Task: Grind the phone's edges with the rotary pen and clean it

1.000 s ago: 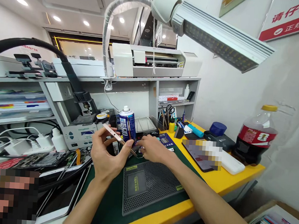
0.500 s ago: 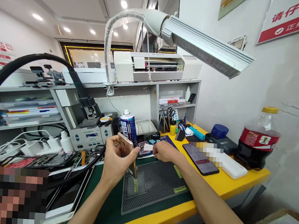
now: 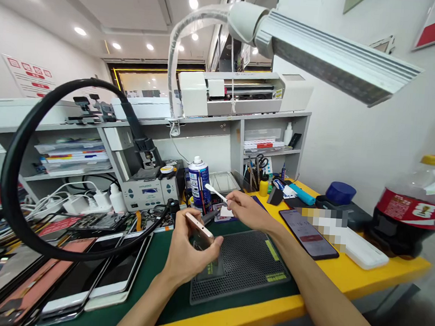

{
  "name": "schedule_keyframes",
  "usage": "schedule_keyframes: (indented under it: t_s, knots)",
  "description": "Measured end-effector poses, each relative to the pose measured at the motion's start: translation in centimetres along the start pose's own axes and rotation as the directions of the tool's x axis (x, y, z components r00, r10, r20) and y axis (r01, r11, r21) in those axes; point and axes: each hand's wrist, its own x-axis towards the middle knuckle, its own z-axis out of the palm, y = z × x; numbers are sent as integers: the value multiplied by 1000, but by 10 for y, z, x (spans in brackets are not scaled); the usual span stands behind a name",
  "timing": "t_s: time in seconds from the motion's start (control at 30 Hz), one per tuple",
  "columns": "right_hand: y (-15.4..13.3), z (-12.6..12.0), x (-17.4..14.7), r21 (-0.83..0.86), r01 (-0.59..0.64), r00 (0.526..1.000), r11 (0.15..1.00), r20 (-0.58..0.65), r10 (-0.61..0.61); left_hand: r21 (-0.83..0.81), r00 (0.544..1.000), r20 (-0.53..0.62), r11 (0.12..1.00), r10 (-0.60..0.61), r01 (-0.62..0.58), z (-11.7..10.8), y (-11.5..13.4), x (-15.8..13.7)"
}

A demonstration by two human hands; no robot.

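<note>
My left hand (image 3: 184, 255) is closed around a gold-edged smartphone (image 3: 200, 228), gripping it by its sides and tilting it above the dark grey perforated mat (image 3: 249, 264). Between the fingertips of my right hand (image 3: 249, 211) is a cotton swab (image 3: 215, 192). Its white tip points up and to the left, behind the phone and apart from it. Part of the phone's face is hidden by my fingers and the steep angle.
A blue-and-white spray can (image 3: 199, 184) stands behind my hands. To the right lie a lit phone (image 3: 307, 234), a white block-like item (image 3: 364, 248) and a cola bottle (image 3: 413, 206). A black hose (image 3: 10, 168) loops over several tablets at left. A lamp (image 3: 332, 57) hangs above.
My right hand has risen from the items behind the mat, and a cotton swab now shows in it. My left hand has tilted the phone flatter. The camera view has turned left.
</note>
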Motion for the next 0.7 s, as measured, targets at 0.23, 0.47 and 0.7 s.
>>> schedule_keyframes:
  t_s: [0.23,0.47,0.7]
  knots:
    - [-37,0,-22,131,255,966,958,-74,-247,80,987,-25,984,160,-157,3,-6,-4]
    - [-40,9,-33,19,457,888,889,-65,-455,112,965,0,959,263,-261,2,-9,-4]
    - [-45,5,-32,-301,546,786,782,-139,-602,129,945,61,936,321,-327,0,-7,-5]
